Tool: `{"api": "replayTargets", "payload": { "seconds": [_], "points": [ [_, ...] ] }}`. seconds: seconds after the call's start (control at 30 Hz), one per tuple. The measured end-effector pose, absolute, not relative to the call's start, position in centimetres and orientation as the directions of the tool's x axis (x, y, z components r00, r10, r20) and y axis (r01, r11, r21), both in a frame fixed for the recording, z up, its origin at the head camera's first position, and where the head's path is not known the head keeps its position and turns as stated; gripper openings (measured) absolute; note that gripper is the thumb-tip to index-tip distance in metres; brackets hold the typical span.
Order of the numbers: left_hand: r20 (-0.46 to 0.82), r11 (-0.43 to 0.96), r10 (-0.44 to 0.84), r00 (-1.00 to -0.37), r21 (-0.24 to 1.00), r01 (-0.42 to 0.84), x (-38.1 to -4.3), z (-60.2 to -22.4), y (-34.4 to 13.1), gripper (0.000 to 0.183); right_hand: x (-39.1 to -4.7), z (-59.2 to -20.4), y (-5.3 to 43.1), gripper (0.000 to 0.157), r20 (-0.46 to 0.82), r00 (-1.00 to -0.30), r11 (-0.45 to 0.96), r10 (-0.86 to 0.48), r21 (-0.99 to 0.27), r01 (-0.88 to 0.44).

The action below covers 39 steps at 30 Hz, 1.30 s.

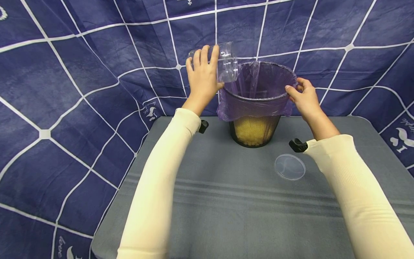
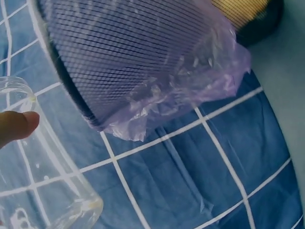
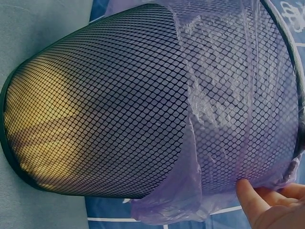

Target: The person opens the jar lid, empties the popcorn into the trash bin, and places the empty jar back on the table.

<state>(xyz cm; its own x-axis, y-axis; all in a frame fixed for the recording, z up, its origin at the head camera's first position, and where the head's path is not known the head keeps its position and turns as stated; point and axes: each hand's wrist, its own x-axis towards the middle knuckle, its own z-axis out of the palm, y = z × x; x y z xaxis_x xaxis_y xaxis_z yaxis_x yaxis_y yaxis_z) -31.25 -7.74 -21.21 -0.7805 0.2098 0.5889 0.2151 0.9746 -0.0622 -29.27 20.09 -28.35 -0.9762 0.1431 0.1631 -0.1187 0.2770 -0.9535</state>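
Note:
My left hand (image 1: 203,73) holds a clear plastic jar (image 1: 228,64) tipped on its side, fingers spread over it and the thumb underneath. The jar's open mouth faces the near-left rim of a black wire-mesh wastebasket (image 1: 253,133), and its clear wall looks empty. A purple bin liner (image 1: 252,109) lines the basket and folds down over the outside of the rim. On the basket's right side my right hand (image 1: 304,95) grips the rim through the liner, thumb on one side and fingers on the other. Something yellow (image 3: 52,124) shows through the mesh at the bottom.
A clear round lid (image 1: 290,167) lies on the grey-covered table (image 1: 226,201), in front and to the right of the basket. Behind and at the left hangs a blue cloth with white grid lines (image 1: 97,108).

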Motion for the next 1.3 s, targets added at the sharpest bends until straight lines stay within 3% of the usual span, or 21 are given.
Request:
{"api": "replayTargets", "payload": {
  "seconds": [0.27,0.53,1.0,1.3],
  "points": [
    [0.556,0.928,0.020,-0.831,0.299,0.222,-30.6,-22.1,-9.8,0.103,-29.3,-28.3,20.0,0.065,0.168,-0.974,0.256,0.155,-0.959,-0.124],
    [0.494,0.794,-0.081,-0.866,0.557,0.243,-29.6,-24.3,-11.3,0.102,-29.2,-28.3,20.0,0.065,0.162,-0.975,0.264,0.152,-0.957,-0.118],
    [0.460,0.479,-0.033,-0.887,0.786,0.390,-26.7,-27.3,-11.2,0.097,-29.4,-28.4,20.1,0.064,0.160,-0.974,0.261,0.158,-0.958,-0.115],
    [0.414,0.420,0.028,-0.910,0.821,0.387,-24.8,-29.7,-10.7,0.096,-29.3,-28.3,20.1,0.064,0.159,-0.974,0.267,0.159,-0.957,-0.112]
  ]
}}
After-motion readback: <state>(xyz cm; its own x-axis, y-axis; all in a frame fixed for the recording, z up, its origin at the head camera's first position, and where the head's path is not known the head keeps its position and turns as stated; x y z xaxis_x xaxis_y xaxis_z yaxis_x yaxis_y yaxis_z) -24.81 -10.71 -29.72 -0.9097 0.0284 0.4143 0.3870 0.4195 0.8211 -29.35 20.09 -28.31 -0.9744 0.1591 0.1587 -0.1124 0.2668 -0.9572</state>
